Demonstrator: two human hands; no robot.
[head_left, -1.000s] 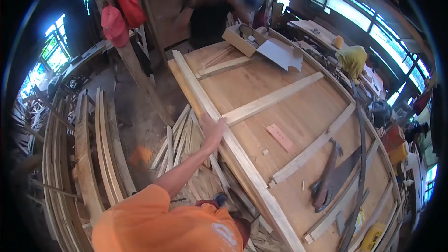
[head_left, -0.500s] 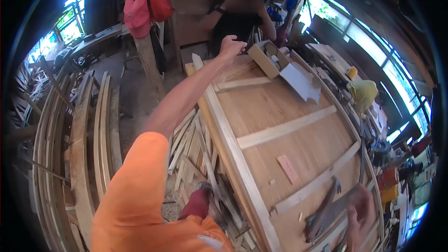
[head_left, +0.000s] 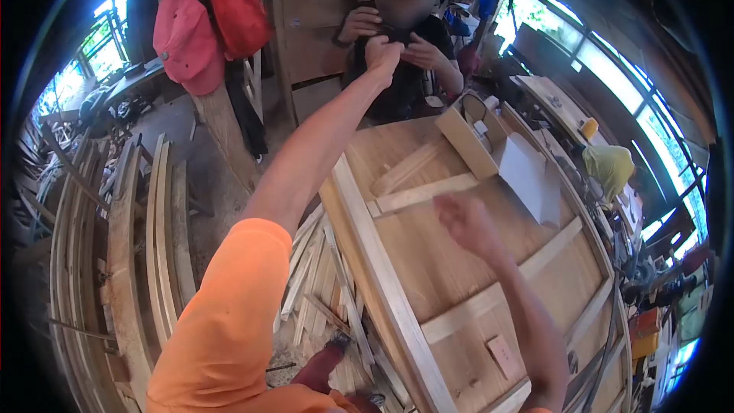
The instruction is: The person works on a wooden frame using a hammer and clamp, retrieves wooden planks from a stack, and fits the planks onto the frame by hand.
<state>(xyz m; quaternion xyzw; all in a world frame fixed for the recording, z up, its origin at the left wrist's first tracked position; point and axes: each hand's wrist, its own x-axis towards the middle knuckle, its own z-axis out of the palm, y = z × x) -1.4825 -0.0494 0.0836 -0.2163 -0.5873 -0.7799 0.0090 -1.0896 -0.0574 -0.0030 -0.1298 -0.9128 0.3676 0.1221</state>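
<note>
My left hand (head_left: 384, 55) is stretched out past the far end of the wooden panel (head_left: 428, 256), its fingers closed; what they hold, if anything, is too small to name. It overlaps a person (head_left: 409, 15) in black, who has both hands raised near the face. Over the panel hovers my right hand (head_left: 465, 222), blurred, near a pale crosspiece (head_left: 428, 193). A long pale strip (head_left: 390, 279) runs along the panel's left edge. The pink block (head_left: 503, 356) lies on the panel below my right forearm.
An open cardboard box (head_left: 470, 138) with things inside sits at the panel's far right. Scrap strips (head_left: 313, 291) lie on the floor left of the panel. Long boards (head_left: 126, 260) stand further left. A pink cap (head_left: 186, 38) and red bag (head_left: 237, 8) hang on a post.
My left hand has gone from the panel's left strip out toward the person, who now has both hands raised. My right hand has come into view and moved from lower right toward the far crosspiece.
</note>
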